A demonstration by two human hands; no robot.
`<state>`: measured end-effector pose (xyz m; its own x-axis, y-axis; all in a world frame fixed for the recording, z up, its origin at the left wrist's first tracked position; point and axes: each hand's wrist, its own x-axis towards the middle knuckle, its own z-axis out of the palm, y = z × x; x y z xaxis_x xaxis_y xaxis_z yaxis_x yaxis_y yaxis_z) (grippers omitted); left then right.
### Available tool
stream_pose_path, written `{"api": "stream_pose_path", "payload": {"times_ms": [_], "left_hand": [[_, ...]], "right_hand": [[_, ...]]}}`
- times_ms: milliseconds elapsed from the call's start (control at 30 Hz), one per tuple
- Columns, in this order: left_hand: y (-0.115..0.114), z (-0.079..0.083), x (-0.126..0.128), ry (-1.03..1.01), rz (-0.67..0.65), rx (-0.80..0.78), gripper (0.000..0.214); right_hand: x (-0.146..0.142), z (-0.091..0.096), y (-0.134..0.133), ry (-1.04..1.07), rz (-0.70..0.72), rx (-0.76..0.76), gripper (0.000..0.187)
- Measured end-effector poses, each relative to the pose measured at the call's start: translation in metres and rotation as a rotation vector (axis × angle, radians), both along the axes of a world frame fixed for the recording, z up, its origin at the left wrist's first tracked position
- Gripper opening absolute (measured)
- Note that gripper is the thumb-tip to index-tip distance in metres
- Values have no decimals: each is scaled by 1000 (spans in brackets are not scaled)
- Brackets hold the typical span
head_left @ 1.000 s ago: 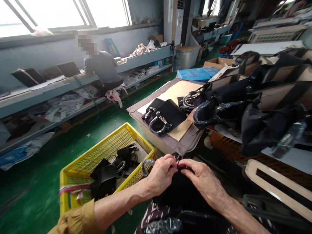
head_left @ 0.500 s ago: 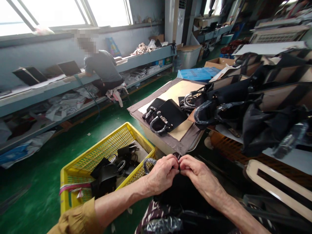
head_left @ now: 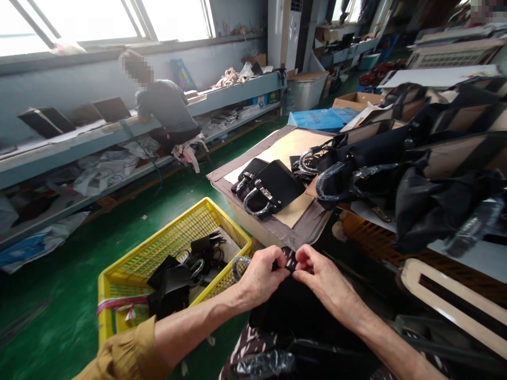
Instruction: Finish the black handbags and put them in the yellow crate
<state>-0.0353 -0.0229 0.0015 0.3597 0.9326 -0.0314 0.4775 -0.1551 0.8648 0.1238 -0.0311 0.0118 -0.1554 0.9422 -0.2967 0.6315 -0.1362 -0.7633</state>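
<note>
A black handbag (head_left: 295, 311) rests on my lap, low in the middle of the view. My left hand (head_left: 259, 277) is closed in a pinch on the bag's top edge, beside a plastic-wrapped handle (head_left: 238, 264). My right hand (head_left: 322, 279) pinches the same edge from the right, fingertips almost touching the left ones. What sits between the fingertips is too small to name. Both forearms reach in from the bottom edge.
A yellow plastic crate (head_left: 127, 266) with black bag parts stands on the green floor at left. Ahead, a covered table (head_left: 304, 224) carries finished black handbags (head_left: 271, 190); more bags (head_left: 415, 174) pile up at right. A person (head_left: 166, 113) sits at a long shelf bench along the far wall.
Both hands have lifted slightly and drawn their fingertips closer on the bag's top edge. The view tipped a little; the seated person leaned left.
</note>
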Motion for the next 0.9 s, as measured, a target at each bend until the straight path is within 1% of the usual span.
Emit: {"api": "stream_pose_path", "payload": {"times_ms": [67, 133, 200, 267, 300, 367, 400, 467, 533, 633, 700, 767, 800, 900], "left_hand": [[2, 2, -2, 4, 15, -45, 14], [6, 4, -5, 26, -5, -62, 23], [12, 7, -8, 88, -71, -87, 22], [15, 9, -12, 154, -142, -166, 19], [16, 9, -14, 167, -156, -215, 20], [16, 9, -14, 149, -128, -294, 24], [14, 8, -14, 130, -103, -309, 24], [11, 5, -13, 90, -68, -297, 23], [9, 4, -13, 62, -64, -276, 22], [11, 5, -19, 23, -150, -310, 24], [13, 7, -26, -1, -198, -326, 35], [15, 8, -34, -10, -172, -305, 44], [15, 8, -37, -5, -140, -287, 43], [14, 5, -42, 15, -76, -282, 29]], "right_hand": [[1, 0, 3, 81, 31, -30, 17], [1, 1, 5, 89, 68, -54, 17], [1, 4, 5, 71, 88, -64, 15], [-1, 6, 5, 72, 92, -77, 15], [-1, 7, 5, 78, 90, -83, 15], [-3, 7, 4, 83, 81, -88, 15], [-3, 7, 3, 78, 75, -84, 16], [-4, 8, 2, 58, 79, -76, 17], [-3, 9, 1, 33, 95, -74, 20], [-3, 12, -1, -17, 106, -74, 23], [-3, 14, -1, -59, 88, -73, 23], [-4, 17, -1, -83, 82, -81, 23], [-4, 18, 0, -85, 83, -87, 22], [-7, 20, 0, -83, 97, -96, 22]]}}
